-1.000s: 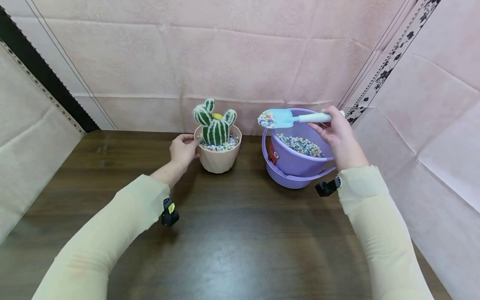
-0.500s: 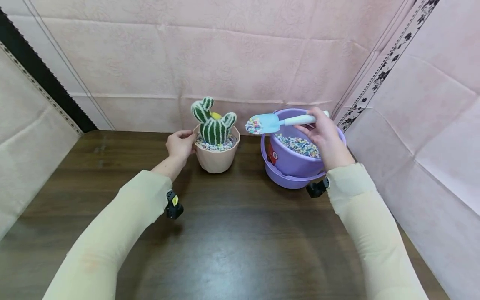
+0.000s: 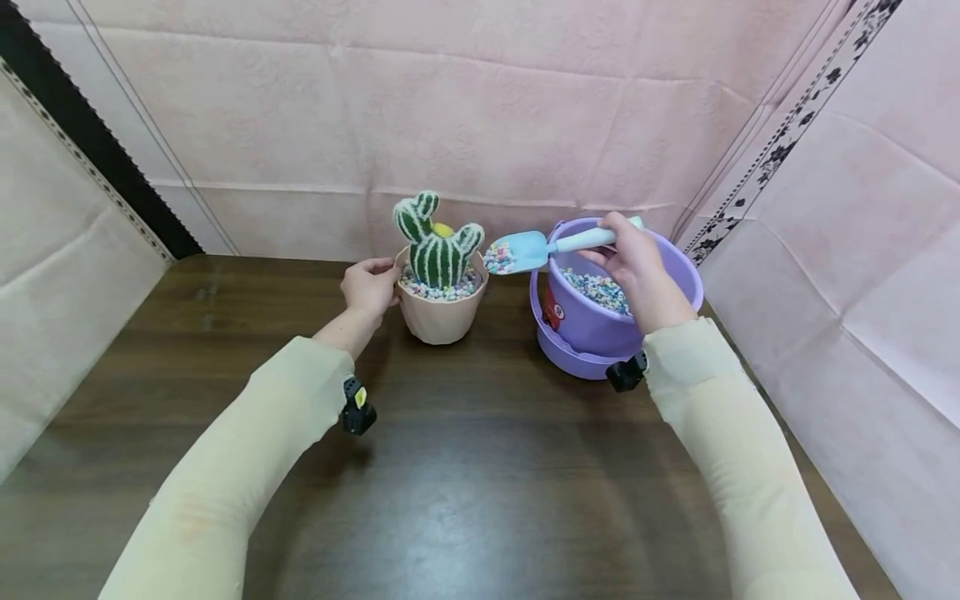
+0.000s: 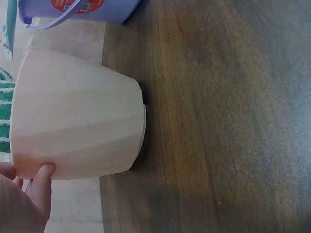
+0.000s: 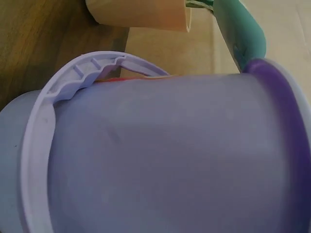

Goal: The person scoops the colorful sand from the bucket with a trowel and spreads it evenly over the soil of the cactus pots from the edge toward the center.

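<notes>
A cream plant pot (image 3: 442,319) holds a knitted green-and-white cactus (image 3: 437,262) with a yellow top, ringed by pastel pebbles. At the pot's left rim, my left hand (image 3: 369,287) pinches it; the left wrist view shows the thumb against the pot wall. My right hand (image 3: 636,262) grips the handle of a light blue trowel (image 3: 528,250) above a purple bucket (image 3: 585,325). The trowel lies nearly level, small coloured pebbles (image 3: 499,257) on its tip, which is right beside the pot's right rim. In the right wrist view, the bucket wall (image 5: 165,145) hides my right hand.
More pebbles (image 3: 597,290) lie inside the bucket, whose handle (image 5: 36,131) hangs down around its side. Behind the dark wooden table (image 3: 450,467) stand walls of pale pink cloth (image 3: 480,117). The bucket is close to the right-hand cloth.
My right hand has carried the loaded trowel leftward and slightly down, from above the bucket to the pot's right rim. My left hand has kept its hold on the pot.
</notes>
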`<move>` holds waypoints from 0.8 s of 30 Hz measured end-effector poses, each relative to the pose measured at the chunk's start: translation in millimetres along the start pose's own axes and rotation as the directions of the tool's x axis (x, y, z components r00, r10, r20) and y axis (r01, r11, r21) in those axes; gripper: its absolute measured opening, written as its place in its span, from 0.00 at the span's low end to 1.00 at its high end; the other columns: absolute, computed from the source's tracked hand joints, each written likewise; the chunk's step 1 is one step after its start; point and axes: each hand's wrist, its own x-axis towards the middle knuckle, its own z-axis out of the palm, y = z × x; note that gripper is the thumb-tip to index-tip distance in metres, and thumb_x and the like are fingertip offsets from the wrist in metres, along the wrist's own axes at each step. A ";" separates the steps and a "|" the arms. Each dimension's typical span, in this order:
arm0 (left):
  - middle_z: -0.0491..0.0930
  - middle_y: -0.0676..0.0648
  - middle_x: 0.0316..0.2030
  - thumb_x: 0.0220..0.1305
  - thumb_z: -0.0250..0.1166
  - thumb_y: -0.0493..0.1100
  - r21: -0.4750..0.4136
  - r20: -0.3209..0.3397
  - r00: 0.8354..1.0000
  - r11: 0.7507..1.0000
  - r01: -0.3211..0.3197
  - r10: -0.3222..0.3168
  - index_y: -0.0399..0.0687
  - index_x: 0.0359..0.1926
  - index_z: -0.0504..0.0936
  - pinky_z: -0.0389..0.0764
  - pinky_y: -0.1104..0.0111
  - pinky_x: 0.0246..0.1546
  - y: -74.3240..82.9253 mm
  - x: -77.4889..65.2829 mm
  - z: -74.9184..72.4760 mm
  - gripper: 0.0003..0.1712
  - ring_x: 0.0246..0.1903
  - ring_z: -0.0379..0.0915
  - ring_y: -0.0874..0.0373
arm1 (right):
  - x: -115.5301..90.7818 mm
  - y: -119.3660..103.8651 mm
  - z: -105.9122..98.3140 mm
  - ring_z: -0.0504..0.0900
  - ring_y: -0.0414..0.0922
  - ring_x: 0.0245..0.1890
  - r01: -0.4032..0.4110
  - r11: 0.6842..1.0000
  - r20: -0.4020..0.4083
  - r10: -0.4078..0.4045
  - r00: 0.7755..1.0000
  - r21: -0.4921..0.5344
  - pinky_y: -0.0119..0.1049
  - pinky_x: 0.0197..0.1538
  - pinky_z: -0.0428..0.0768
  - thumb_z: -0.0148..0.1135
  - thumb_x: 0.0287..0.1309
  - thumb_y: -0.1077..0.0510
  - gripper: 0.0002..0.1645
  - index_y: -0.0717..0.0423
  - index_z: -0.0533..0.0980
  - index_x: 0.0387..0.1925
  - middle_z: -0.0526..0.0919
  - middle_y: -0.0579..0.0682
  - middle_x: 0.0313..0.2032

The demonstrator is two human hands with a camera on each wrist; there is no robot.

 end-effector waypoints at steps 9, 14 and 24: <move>0.78 0.43 0.52 0.65 0.58 0.43 0.007 0.004 1.000 1.000 -0.001 0.001 0.43 0.54 0.78 0.84 0.71 0.35 -1.7 0.9 1.1 0.18 0.38 0.75 0.60 | 3.7 8.4 15.5 0.83 0.45 0.26 0.056 0.994 -0.021 -0.058 0.998 -0.091 0.38 0.30 0.86 0.50 0.55 0.69 0.04 0.59 0.69 0.31 0.78 0.52 0.31; 0.77 0.43 0.53 0.65 0.58 0.42 -0.005 -0.002 1.000 1.000 0.001 -0.001 0.44 0.55 0.78 0.84 0.62 0.43 -3.3 4.5 1.0 0.18 0.39 0.74 0.59 | 7.2 12.1 21.0 0.85 0.45 0.25 0.104 0.987 -0.005 -0.106 0.994 -0.122 0.38 0.29 0.85 0.49 0.53 0.70 0.06 0.60 0.72 0.29 0.81 0.52 0.21; 0.78 0.43 0.52 0.65 0.58 0.42 0.003 -0.014 1.000 1.000 0.008 -0.008 0.44 0.55 0.78 0.85 0.65 0.40 -3.6 5.6 1.1 0.18 0.35 0.74 0.61 | 11.0 15.0 30.1 0.81 0.44 0.29 0.147 0.973 -0.027 -0.154 0.988 -0.176 0.37 0.27 0.85 0.52 0.53 0.70 0.07 0.56 0.71 0.26 0.75 0.48 0.30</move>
